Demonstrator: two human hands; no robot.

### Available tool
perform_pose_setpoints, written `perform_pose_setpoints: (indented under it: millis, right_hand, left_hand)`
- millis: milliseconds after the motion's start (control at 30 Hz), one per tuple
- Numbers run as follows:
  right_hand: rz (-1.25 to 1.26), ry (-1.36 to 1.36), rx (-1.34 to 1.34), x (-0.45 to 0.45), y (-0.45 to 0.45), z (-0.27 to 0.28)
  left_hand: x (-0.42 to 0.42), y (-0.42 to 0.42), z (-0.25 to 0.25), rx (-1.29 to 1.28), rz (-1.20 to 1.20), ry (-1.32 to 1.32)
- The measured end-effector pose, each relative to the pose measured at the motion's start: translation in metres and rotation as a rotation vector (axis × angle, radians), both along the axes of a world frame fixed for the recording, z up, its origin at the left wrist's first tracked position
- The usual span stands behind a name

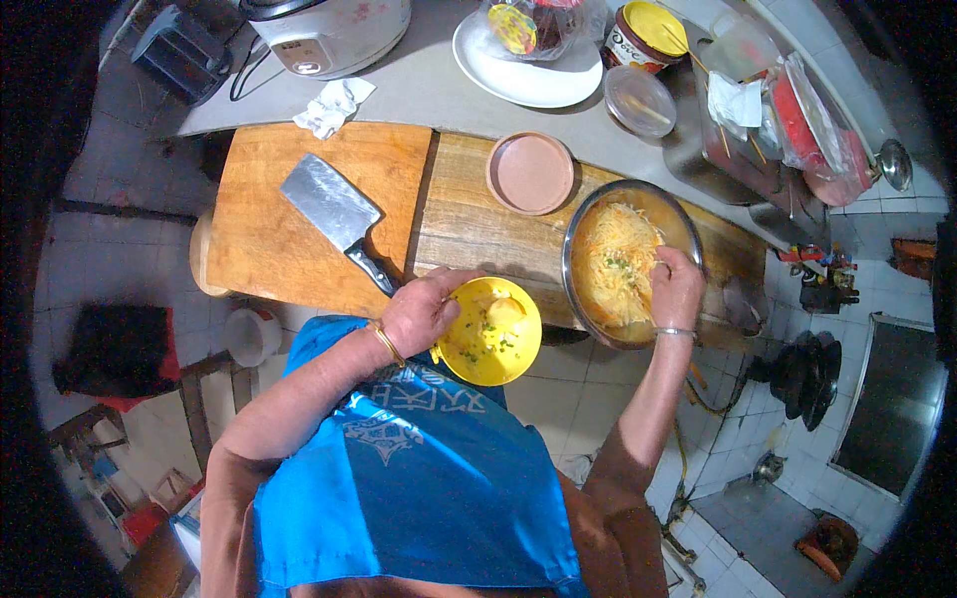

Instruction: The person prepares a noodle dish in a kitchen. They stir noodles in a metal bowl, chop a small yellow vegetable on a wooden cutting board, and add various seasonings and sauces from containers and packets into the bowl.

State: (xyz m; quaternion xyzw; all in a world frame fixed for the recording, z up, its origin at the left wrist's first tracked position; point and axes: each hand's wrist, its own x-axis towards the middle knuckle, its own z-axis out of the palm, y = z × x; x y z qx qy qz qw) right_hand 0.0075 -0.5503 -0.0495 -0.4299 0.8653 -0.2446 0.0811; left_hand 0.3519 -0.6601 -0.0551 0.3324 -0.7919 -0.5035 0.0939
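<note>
My left hand [422,314] grips the rim of a yellow plastic cup [523,351], held over the front edge of the work surface. Inside it are chopped green onion bits and a round yellow lump that looks like an egg yolk. My right hand [677,288] reaches into a stainless steel mixing bowl [574,299] at its right side. Pale and orange vegetable shreds [617,261] fill that bowl, with chopped green onion on top. The right fingers are curled at the shreds; whether they pinch any cannot be seen.
A cleaver [333,209] lies on a wooden cutting board [254,247], its handle towards my left hand. Behind the cup sits a pink round dish [529,173]. Farther back are a rice cooker [329,45], crumpled tissue [334,107], a white plate [516,90] and a lidded tub [639,101].
</note>
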Motion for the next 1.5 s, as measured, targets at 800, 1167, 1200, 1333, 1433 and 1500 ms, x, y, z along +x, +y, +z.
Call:
perform_pose_setpoints:
  millis: [800,1167,1200,1333,1433,1500]
  right_hand:
    - [0.103,0.249,-0.047,0.062,0.014,0.051]
    - [0.627,0.305,-0.013,0.148,-0.028,0.052]
    - [0.633,0.276,0.0,0.148,-0.029,0.049]
    - [0.627,0.164,-0.043,0.146,-0.031,0.042]
    - [0.603,0.004,-0.136,0.145,-0.027,0.049]
    - [0.596,-0.105,-0.277,0.145,-0.032,0.071]
  left_hand:
    - [-0.004,-0.004,0.004,0.49,0.188,0.308]
    - [-0.006,-0.007,-0.008,0.596,0.109,0.295]
    - [-0.005,-0.005,-0.009,0.617,0.116,0.306]
    - [-0.003,-0.006,-0.007,0.543,0.12,0.274]
    - [-0.003,-0.006,-0.01,0.512,0.169,0.255]
    - [-0.002,-0.009,-0.007,0.517,0.187,0.24]
